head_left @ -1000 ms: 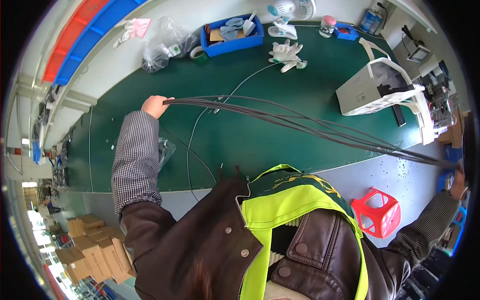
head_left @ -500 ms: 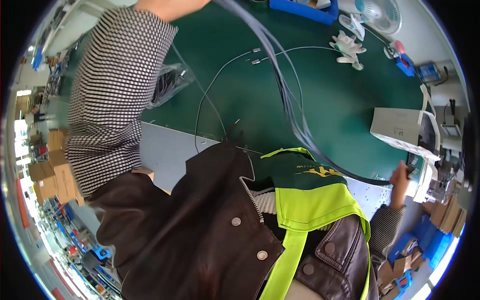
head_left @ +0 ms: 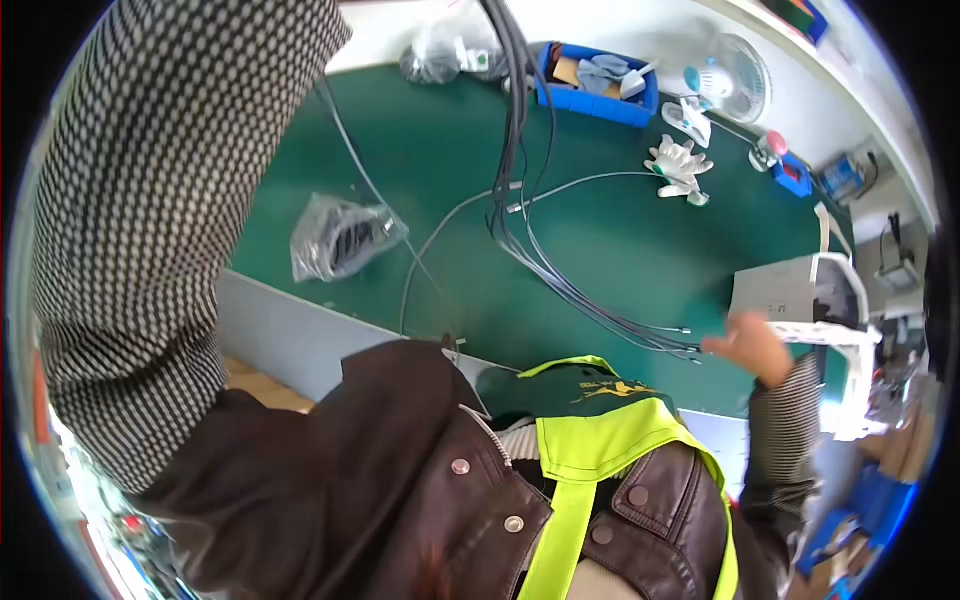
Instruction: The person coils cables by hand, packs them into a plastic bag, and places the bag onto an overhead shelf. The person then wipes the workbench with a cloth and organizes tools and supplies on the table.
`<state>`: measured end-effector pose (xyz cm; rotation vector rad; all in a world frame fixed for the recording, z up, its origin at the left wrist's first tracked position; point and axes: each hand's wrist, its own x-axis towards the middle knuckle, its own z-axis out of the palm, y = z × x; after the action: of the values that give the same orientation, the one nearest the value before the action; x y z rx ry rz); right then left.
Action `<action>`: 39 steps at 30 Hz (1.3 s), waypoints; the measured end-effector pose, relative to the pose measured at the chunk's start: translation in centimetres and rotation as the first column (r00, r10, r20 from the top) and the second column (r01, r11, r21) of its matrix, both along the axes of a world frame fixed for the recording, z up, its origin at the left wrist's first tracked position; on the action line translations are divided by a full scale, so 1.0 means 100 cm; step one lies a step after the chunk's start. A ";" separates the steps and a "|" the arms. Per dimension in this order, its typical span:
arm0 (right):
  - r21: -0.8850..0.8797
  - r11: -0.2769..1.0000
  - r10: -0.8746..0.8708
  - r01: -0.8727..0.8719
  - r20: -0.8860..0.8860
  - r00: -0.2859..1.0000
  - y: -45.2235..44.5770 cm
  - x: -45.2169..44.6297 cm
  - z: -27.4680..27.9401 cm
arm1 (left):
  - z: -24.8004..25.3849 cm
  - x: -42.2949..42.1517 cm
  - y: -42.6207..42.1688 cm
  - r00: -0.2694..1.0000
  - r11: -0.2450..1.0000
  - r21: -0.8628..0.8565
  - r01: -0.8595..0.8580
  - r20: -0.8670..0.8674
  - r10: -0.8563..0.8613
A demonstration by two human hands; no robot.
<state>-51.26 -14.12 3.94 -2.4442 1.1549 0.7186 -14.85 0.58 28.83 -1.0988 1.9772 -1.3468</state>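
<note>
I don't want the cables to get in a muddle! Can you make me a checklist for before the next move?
1. Right hand gripping the cable ends: not ok. It looks open beside them; I can't tell if it touches.
2. Left hand holding the cable bundle: cannot tell. It's out of view; only the sleeve shows.
3. Bundle away from the loose grey cable: not ok. They cross in this view.
4. Bundle away from the plastic bag: ok. The bag lies apart on the green table.
5. Bundle away from the white gloves: ok. There's a gap between them.
</note>
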 end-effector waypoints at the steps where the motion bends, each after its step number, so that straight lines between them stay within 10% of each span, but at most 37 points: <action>1: 0.074 0.995 0.031 -0.063 0.372 0.928 0.008 0.023 0.052 | 0.009 -0.012 -0.009 0.998 0.998 0.039 0.043 0.046 -0.045; 3: -0.028 0.979 0.085 -0.203 0.958 0.274 0.013 0.058 0.092 | 0.009 -0.045 -0.018 0.996 0.999 0.030 -0.020 0.091 0.017; 5: -0.268 0.961 0.274 -0.072 0.958 0.089 0.024 0.093 0.144 | 0.005 -0.061 -0.035 0.997 0.996 0.050 0.077 -0.025 -0.075; 7: -0.135 0.983 0.159 -0.127 0.966 0.205 0.036 0.125 0.190 | 0.012 -0.079 -0.045 0.951 0.952 0.072 0.298 -0.111 -0.289; 9: 0.052 0.978 0.018 -0.201 0.943 0.333 0.038 0.142 0.215 | 0.019 -0.103 -0.045 0.951 0.986 0.132 -0.098 -0.280 0.132; 11: -0.122 0.966 0.127 -0.229 0.992 0.005 0.029 0.168 0.205 | 0.035 -0.101 -0.045 0.956 0.993 0.095 -0.074 -0.277 0.098; 15: 0.104 0.950 -0.107 -0.295 0.994 0.007 0.030 0.165 0.217 | 0.052 -0.084 -0.041 0.954 0.998 0.066 -0.005 -0.299 0.024; 19: 0.193 0.902 -0.187 -0.387 0.981 0.053 0.021 0.139 0.223 | 0.071 -0.064 -0.026 0.319 0.926 0.353 -0.134 -0.869 0.377; 21: 0.205 0.893 -0.212 -0.401 0.977 0.027 0.009 0.130 0.225 | 0.056 -0.036 -0.028 -0.206 0.877 0.477 0.053 -0.854 0.477; 26: 0.245 0.864 -0.323 -0.440 0.940 -0.109 0.003 0.126 0.224 | -0.008 -0.015 -0.034 -0.620 0.901 0.219 0.374 -0.664 0.418; 34: 0.016 0.986 -0.104 -0.163 0.831 -0.547 0.005 0.154 0.237 | -0.009 -0.112 -0.069 -0.770 0.928 -0.070 0.365 -0.583 0.259; 37: -0.178 0.972 0.227 0.151 0.869 -0.439 0.004 0.157 0.257 | 0.003 -0.123 -0.069 -0.758 0.921 -0.110 0.373 -0.609 0.234; 39: -0.176 0.983 0.179 0.051 0.981 -0.074 0.006 0.138 0.272 | 0.007 -0.102 -0.084 -0.773 0.943 -0.129 0.306 -0.612 0.167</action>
<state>-37.47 -13.51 31.13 -2.0881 0.3360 -1.2600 -25.06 -7.80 29.54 -2.6570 3.1780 1.5995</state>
